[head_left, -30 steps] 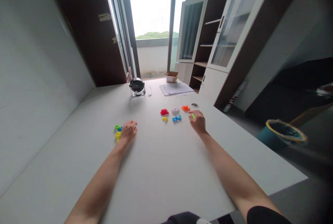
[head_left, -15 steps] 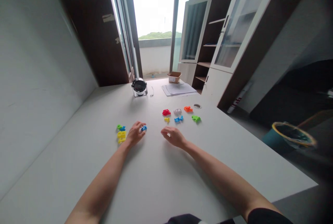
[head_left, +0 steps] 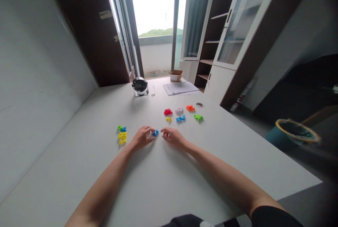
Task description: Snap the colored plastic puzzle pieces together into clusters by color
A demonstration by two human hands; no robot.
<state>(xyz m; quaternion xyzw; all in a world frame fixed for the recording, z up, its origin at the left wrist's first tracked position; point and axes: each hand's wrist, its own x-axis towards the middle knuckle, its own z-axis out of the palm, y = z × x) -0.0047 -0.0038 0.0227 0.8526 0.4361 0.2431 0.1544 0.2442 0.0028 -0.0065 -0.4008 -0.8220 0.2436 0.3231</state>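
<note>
In the head view, the left hand (head_left: 142, 138) is curled to a narrow gap, thumb and fingertips seeming to pinch a small blue piece (head_left: 155, 133) low over the counter (head_left: 169, 177), in front of the person's body. Held by its near end, the piece sticks out past the fingertips, which probably keeps its far end within reach of the right hand (head_left: 174, 138); that one faces it just beside, loosely bent and partly open, with nothing seen in its grasp. The other pieces lie in two areas, perhaps to leave the middle free for both hands: on the left, yellow pieces (head_left: 122, 136) below a green piece (head_left: 119, 127); on the right, a red cluster (head_left: 168, 112), a pale cluster (head_left: 179, 111) and an orange cluster (head_left: 190, 108) in a back row, with a small yellow piece (head_left: 168, 119), a blue connector (head_left: 181, 118) and a bright green piece (head_left: 198, 117) before them. Their spacing by colour likely makes each easy to pick out. Farther back, the cardboard box (head_left: 175, 76) bears a pale patch like a label, too small to read; any print on the papers (head_left: 181, 88) is equally illegible, and no brand shows.
</note>
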